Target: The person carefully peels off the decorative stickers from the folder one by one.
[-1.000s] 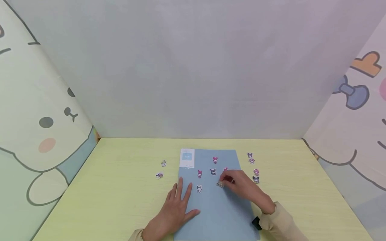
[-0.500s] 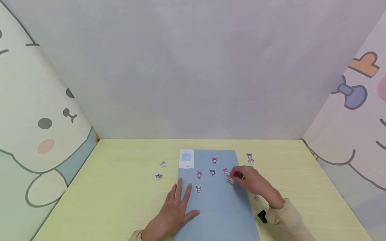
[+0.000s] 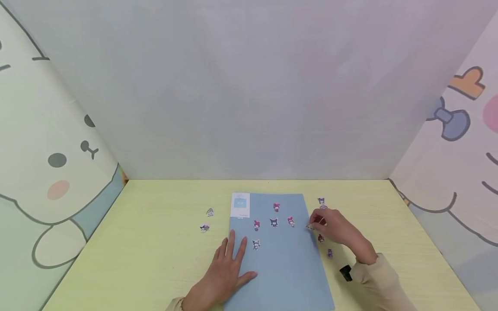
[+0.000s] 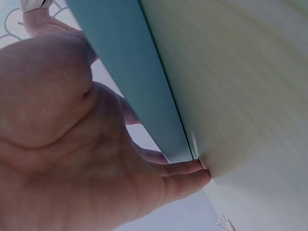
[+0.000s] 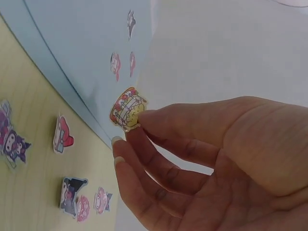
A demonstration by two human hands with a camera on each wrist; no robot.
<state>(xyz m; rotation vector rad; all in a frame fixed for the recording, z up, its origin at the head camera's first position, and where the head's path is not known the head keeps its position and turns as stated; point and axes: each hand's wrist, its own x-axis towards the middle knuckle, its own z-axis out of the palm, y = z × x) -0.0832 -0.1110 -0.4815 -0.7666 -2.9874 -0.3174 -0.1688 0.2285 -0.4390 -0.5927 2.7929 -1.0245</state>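
Between thumb and forefinger my right hand (image 3: 333,226) pinches a small sticker (image 5: 128,109), a cake with a yellow character on it. In the head view it is over the right edge of the blue folder (image 3: 284,272). My left hand (image 3: 223,272) lies flat with spread fingers on the folder's left side; in the left wrist view its outer fingertips (image 4: 204,177) reach past the folder's edge to the table. Several cartoon stickers are on the folder's upper half, among them a pink one (image 3: 276,207), a dark one (image 3: 274,222) and a grey-white one (image 3: 256,244).
Left of the folder, two small sticker groups (image 3: 204,227) lie on the yellow table (image 3: 155,242). More loose stickers (image 5: 62,134) lie to its right, partly behind my right hand in the head view. A white label (image 3: 240,205) marks the folder's top left corner. Printed cloth panels enclose the table.
My right hand has moved right and slightly away from me with the cake sticker, from over the folder's middle to its right edge. The left hand stays put.
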